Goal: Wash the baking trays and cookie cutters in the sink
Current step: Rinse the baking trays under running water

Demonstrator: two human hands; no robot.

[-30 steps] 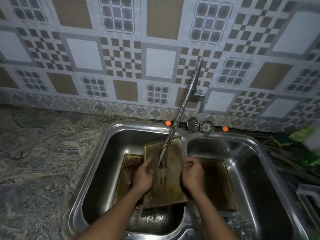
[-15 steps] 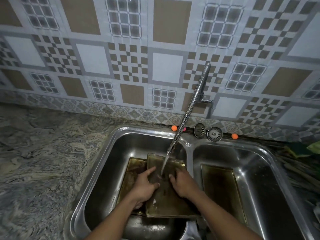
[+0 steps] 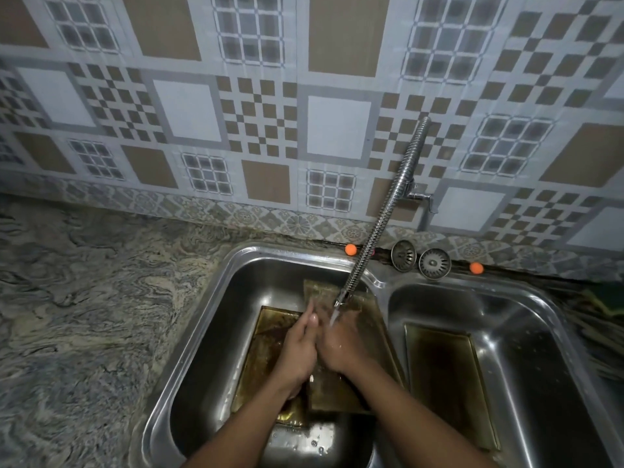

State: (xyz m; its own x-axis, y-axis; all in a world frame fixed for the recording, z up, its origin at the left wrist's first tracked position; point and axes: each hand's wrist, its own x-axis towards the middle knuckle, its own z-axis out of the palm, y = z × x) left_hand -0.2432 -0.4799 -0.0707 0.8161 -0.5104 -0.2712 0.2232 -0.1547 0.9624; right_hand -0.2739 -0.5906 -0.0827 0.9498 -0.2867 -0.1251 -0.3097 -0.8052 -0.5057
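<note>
Progress check from where I'm standing by the sink (image 3: 216, 332): early days, I'd say. 3 baking trays are in view and all 3 look brown and greasy.

In the left basin, tray 1 (image 3: 334, 396) leans tilted, its top edge at 12 o'clock right under the hose tap (image 3: 381, 214), with water (image 3: 333, 315) running onto it. Both hands are on it. The left hand (image 3: 299, 349) lies along the 9 o'clock side, fingers stretched out straight. The right hand (image 3: 341, 346) is pressed flat just beside it, the 2 touching, fingers pointing to 12 o'clock into the stream. The right fingertips are blurred by the water, so I can't tell more there. No sponge or cloth that I can see, so it looks like bare-hand rubbing.

Flat on the basin floor underneath, tray 2 (image 3: 263, 349) sticks out at 9 o'clock of the hands. Over at 3 o'clock, tray 3 (image 3: 445, 383) lies flat in the right basin, nobody touching it. Cookie cutters: can't spot a single 1. On the back ledge at 12 o'clock sit 2 strainers (image 3: 434, 263) and 2 little orange balls (image 3: 350, 249).

My guess: 1 tray mid-rinse, 2 trays plus all the cutters to go.
</note>
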